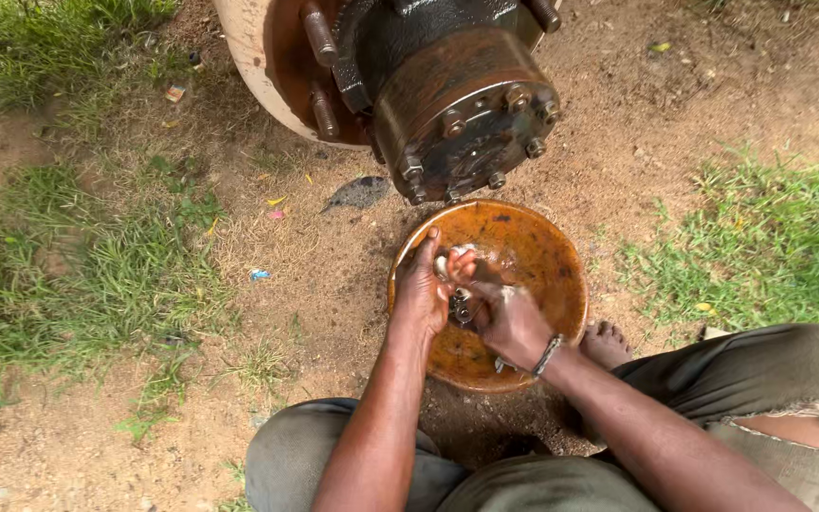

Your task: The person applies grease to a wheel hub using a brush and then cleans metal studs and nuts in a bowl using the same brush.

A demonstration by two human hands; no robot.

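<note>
so, looking straight down, i have both hands low over a round orange-brown bowl (552,275) sitting on the dirt at about 6 o'clock from the rusty wheel hub (462,109). my left hand (421,294) curls over the bowl's 9 o'clock rim, fingers bent around a small dark metal part (460,305) near the bowl's middle, though i cannot tell how firmly they grip it. my right hand (509,318) comes in from 4 o'clock, fingers closed around a pale, wet-looking lump (449,260) pressed up against the left hand's fingertips. a thin band (548,355) sits on the right wrist. a bare foot (605,343) rests just beside the bowl at its 4 o'clock edge. grass (97,275) lies well off at 9 o'clock.
</note>
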